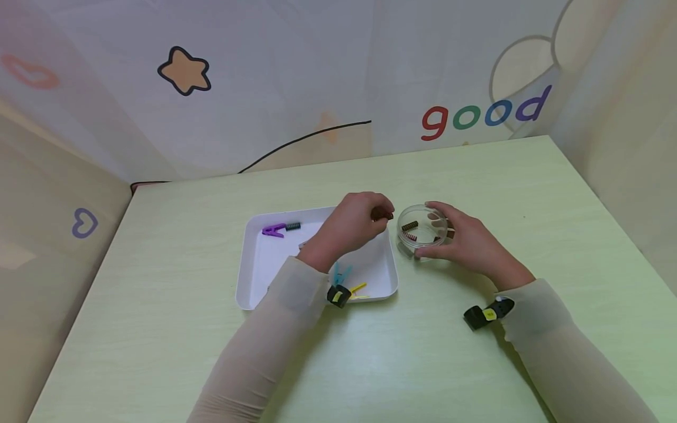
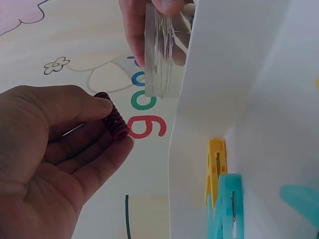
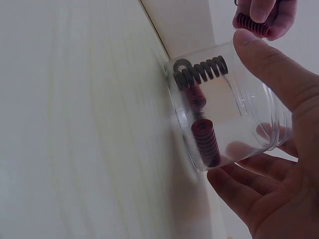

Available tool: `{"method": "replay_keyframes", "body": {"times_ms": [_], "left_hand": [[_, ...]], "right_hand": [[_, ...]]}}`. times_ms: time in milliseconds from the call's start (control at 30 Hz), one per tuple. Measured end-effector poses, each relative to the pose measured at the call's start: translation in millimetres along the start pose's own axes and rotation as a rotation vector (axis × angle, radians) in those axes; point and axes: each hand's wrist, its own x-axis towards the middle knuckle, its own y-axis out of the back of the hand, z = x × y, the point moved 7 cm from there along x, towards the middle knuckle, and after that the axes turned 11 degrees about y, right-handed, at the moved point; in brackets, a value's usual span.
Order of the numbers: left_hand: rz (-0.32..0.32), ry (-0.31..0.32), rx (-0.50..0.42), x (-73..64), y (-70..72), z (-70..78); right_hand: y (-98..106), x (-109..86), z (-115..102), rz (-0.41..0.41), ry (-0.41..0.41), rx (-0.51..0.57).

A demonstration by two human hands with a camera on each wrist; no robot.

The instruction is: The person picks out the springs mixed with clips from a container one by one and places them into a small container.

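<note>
My left hand (image 1: 355,222) pinches a dark red coil spring (image 2: 115,119) between thumb and fingertips, above the tray's right side and left of the jar. My right hand (image 1: 469,242) grips a clear round jar (image 3: 224,144) from the right, thumb on one side and fingers on the other. The jar has its mouth open and its base at the table top. Inside it lie several springs, among them a dark spring (image 3: 203,71) and a red spring (image 3: 207,143). In the right wrist view, the pinched spring shows just beyond the jar's rim.
A white tray (image 1: 252,267) lies left of the jar, partly hidden by my left forearm. It holds a purple clothespin (image 1: 273,231), a dark spring (image 1: 292,226), a teal clothespin (image 2: 231,199) and a yellow clothespin (image 2: 216,162). A printed curtain (image 1: 296,76) hangs behind the table.
</note>
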Motion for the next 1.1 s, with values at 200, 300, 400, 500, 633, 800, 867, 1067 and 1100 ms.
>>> {"method": "replay_keyframes", "body": {"times_ms": [200,300,400,500,633,800,867,1067,1100], "left_hand": [[0.01,-0.014,-0.017,1.6,-1.8,2.9],[0.008,-0.013,-0.024,2.2,-3.0,4.7],[0.002,-0.009,-0.03,2.7,-4.7,6.0],[0.001,-0.009,-0.031,2.7,-6.0,7.3],[0.007,-0.021,-0.04,2.1,-6.8,9.8],[0.01,-0.03,-0.059,1.8,-8.4,12.0],[0.012,-0.034,-0.065,1.9,-9.4,12.9],[0.02,-0.042,-0.072,2.9,-12.7,15.9],[0.021,-0.042,-0.074,3.1,-13.3,16.4]], "right_hand": [[0,-0.2,-1,-0.001,0.0,0.004],[0,-0.6,-1,-0.004,-0.003,0.007],[1,-0.9,-1,-0.006,-0.004,0.006],[1,-0.8,-1,-0.005,-0.001,0.004],[1,-0.7,-1,-0.005,0.003,0.003],[1,-1.8,-1,-0.002,0.006,0.006],[2,-1.9,-2,-0.003,0.007,0.007],[1,-1.9,-2,-0.004,0.007,0.009],[1,-1.9,-2,-0.004,0.007,0.01]]}}
